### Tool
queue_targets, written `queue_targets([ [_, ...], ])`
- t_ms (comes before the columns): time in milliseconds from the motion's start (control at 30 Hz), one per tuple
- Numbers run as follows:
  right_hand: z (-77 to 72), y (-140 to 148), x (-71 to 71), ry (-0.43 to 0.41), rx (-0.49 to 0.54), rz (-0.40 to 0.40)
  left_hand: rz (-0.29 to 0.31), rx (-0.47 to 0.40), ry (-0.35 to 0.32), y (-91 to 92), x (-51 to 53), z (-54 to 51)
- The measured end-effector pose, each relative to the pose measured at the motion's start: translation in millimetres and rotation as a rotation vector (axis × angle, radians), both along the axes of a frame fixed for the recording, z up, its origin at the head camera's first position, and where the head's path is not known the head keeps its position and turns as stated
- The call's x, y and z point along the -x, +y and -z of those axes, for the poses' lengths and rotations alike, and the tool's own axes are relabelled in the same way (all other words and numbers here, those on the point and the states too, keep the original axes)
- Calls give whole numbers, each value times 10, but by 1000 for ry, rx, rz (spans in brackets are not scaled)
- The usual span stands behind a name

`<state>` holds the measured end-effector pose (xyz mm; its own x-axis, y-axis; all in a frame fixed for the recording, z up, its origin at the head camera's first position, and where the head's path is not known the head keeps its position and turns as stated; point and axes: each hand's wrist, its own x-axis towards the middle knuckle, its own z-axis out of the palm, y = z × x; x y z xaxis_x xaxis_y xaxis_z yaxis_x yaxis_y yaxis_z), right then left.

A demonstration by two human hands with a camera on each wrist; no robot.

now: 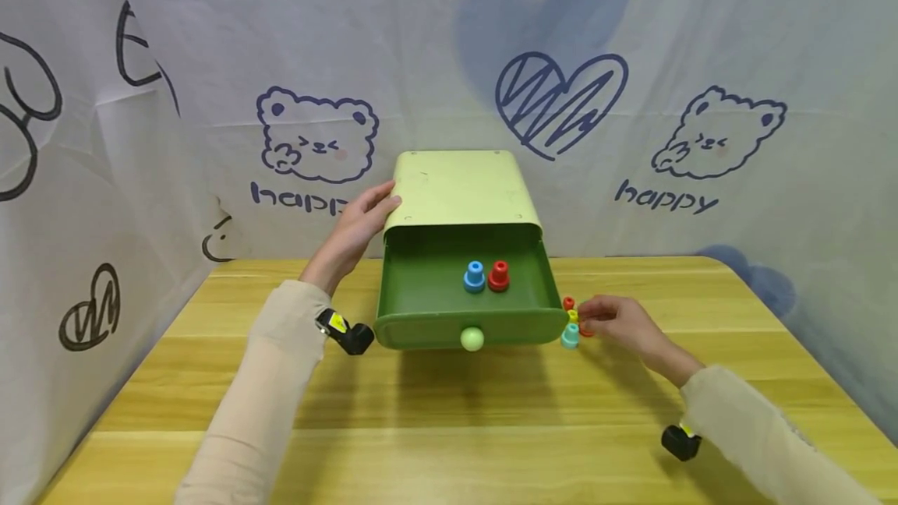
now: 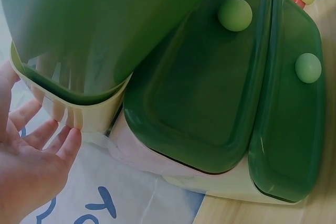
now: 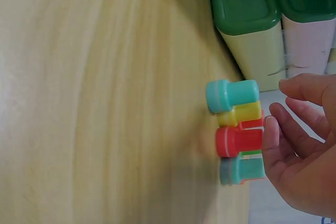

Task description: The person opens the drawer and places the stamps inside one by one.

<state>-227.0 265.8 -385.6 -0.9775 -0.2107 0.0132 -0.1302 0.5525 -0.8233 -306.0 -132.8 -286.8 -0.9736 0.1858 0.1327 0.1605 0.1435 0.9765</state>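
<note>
A drawer cabinet with a pale yellow top (image 1: 456, 185) stands at the back of the table, its top green drawer (image 1: 428, 330) pulled out. Inside that drawer, a blue peg-shaped piece (image 1: 474, 277) and a red peg-shaped piece (image 1: 499, 277) stand upright side by side. My left hand (image 1: 354, 224) rests against the cabinet's upper left side, fingers extended. Right of the cabinet, my right hand (image 1: 624, 326) hovers over several small pieces, thumb apart from loosely bent fingers. Among these are a teal piece (image 3: 233, 95), a yellow piece (image 3: 244, 114) and a red piece (image 3: 239, 141).
Below the pulled-out drawer are two closed green drawers, a middle drawer (image 2: 194, 77) and a lower drawer (image 2: 289, 93), each with a round light green knob. A wooden table (image 1: 463, 443) carries everything. A printed white cloth (image 1: 435, 45) hangs behind it.
</note>
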Motion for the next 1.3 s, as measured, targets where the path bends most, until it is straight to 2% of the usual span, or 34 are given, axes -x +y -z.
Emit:
queue_targets([
  [567,208,-39,-21,-8,-14,-10,-1,9,8,-8,-13,-7],
  [700,241,-58,-27,8,-38,2,1,13,7,-12,-11,-5],
  [900,294,-86,-24,39,-89,64,11,10,11,-8,2,8],
  [1033,293,-99,-33,43,-92,79,13,4,18,-5,3,11],
  [1300,217,-130,-73,36,-105,59,13,-17,36,-7,-11,12],
])
